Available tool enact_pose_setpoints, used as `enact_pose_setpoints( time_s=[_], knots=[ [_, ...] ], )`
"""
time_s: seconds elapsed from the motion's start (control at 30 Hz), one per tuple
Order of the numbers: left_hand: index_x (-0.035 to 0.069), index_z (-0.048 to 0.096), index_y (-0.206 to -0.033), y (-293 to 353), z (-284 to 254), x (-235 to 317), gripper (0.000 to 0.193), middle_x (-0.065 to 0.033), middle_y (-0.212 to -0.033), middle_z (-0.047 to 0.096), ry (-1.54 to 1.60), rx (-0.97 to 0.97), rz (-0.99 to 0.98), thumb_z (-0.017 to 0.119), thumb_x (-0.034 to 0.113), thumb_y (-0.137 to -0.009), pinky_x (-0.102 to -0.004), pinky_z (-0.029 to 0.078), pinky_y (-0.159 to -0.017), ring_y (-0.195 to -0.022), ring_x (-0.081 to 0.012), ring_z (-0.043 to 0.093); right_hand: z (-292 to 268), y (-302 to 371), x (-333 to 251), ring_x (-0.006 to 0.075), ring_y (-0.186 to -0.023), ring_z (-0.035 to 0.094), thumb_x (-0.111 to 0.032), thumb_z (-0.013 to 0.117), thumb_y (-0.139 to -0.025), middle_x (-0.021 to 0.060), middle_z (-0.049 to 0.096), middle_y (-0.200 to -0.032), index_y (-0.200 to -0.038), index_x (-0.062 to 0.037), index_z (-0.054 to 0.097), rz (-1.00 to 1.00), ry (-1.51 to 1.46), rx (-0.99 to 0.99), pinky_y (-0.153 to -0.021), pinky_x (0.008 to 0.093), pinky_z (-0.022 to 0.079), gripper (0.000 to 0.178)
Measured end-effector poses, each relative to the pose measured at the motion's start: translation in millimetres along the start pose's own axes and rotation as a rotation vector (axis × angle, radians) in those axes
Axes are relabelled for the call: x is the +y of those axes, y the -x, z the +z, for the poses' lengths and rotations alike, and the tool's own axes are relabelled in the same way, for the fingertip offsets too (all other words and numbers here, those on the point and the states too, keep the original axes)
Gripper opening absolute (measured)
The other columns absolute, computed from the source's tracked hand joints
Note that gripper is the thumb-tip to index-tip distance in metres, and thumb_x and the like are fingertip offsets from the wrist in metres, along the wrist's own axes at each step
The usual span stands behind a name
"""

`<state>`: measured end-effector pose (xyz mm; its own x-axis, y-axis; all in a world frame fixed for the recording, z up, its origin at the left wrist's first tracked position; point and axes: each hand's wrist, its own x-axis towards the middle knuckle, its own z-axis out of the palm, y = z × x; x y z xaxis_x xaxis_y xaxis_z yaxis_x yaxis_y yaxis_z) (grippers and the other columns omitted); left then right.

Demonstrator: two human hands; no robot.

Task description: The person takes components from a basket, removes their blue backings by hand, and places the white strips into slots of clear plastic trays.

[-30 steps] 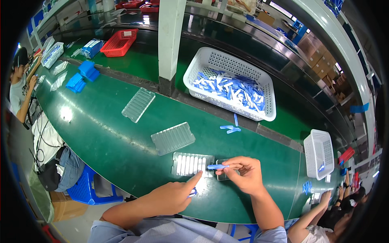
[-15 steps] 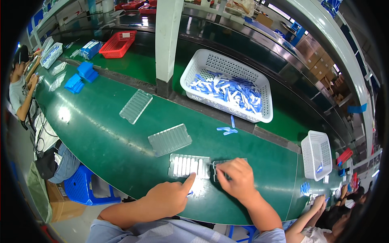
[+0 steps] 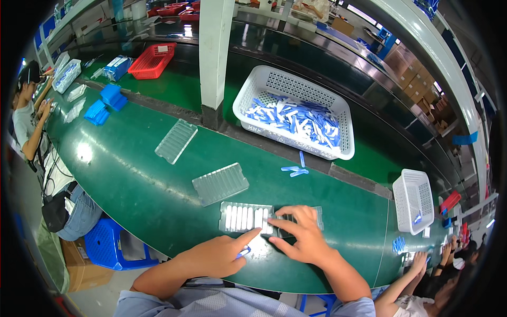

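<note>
A clear plastic tray with slots (image 3: 226, 227) lies in front of me, several slim white sticks (image 3: 238, 217) standing side by side in its slots. My left hand (image 3: 219, 256) reaches in from the left, its index fingertip at the tray's near edge by the sticks. Its other fingers are curled round a blue-and-white stick (image 3: 243, 251), partly hidden. Over the tray's right end is my right hand (image 3: 305, 238), thumb and index finger apart, the index fingertip by the rightmost white stick. A second clear tray (image 3: 318, 216) is partly hidden beneath it.
Two more clear trays (image 3: 221, 184) (image 3: 176, 141) lie farther left. A white basket (image 3: 248, 120) of blue and white sticks stands at the back by a post (image 3: 214, 63); a few blue sticks (image 3: 296, 170) lie before it. At right are another white basket (image 3: 405, 208) and a co-worker's hands (image 3: 418, 262).
My right hand has shifted slightly left onto the tray's right end, and its thumb and index finger have spread. A white stick now shows beside the others there. The left index finger has moved slightly right.
</note>
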<state>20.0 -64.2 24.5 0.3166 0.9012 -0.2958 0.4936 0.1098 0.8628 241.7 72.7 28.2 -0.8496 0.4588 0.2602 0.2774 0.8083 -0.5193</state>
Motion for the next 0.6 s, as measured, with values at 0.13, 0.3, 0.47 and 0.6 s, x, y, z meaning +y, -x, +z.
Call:
enact_pose_setpoints(
  time_s=[0.13,0.3,0.47,0.6],
  knots=[
    [0.006,0.024,-0.160,3.6,-7.7,7.1,0.076,-0.0227,-0.065,0.060,0.041,0.003,-0.074,0.052,0.009,-0.089,-0.0489,0.047,-0.062,-0.057,-0.0394,0.059,-26.8,2.8,12.0,0.0276,-0.123,0.055,-0.031,0.083,-0.078,0.0068,0.061,-0.129,-0.129,-0.0120,0.067,0.065,0.106,-0.062,-0.104,0.0425,0.035,0.057],
    [0.006,0.021,-0.160,0.4,-11.4,-0.4,0.077,-0.0250,-0.069,0.062,0.038,-0.055,-0.076,0.051,0.011,-0.090,-0.0509,0.047,-0.066,-0.062,-0.0422,0.060,-39.8,13.9,32.8,0.0300,-0.131,0.051,-0.032,0.089,-0.068,0.0087,0.060,-0.135,-0.126,-0.0085,0.068,0.114,0.138,-0.104,-0.109,0.0443,0.034,0.066],
    [0.005,0.024,-0.160,1.2,-8.0,-7.2,0.075,-0.0204,-0.070,0.059,-0.023,-0.068,-0.061,0.052,0.009,-0.090,-0.0468,0.046,-0.064,-0.061,-0.0385,0.060,-29.7,22.2,44.1,0.0273,-0.119,0.055,-0.035,0.092,-0.065,0.0078,0.063,-0.123,-0.117,-0.0064,0.073,0.186,0.098,-0.035,-0.105,0.0418,0.036,0.062],
    [0.004,0.032,-0.156,2.0,-9.0,-3.9,0.066,-0.0164,-0.071,0.061,0.068,0.051,-0.059,0.052,0.008,-0.093,-0.0414,0.047,-0.060,-0.059,-0.0328,0.060,-17.3,16.4,37.4,0.0257,-0.111,0.056,-0.039,0.093,-0.064,0.0055,0.064,-0.115,-0.113,-0.0056,0.074,0.178,0.100,0.006,-0.102,0.0408,0.037,0.063]
  ],
)
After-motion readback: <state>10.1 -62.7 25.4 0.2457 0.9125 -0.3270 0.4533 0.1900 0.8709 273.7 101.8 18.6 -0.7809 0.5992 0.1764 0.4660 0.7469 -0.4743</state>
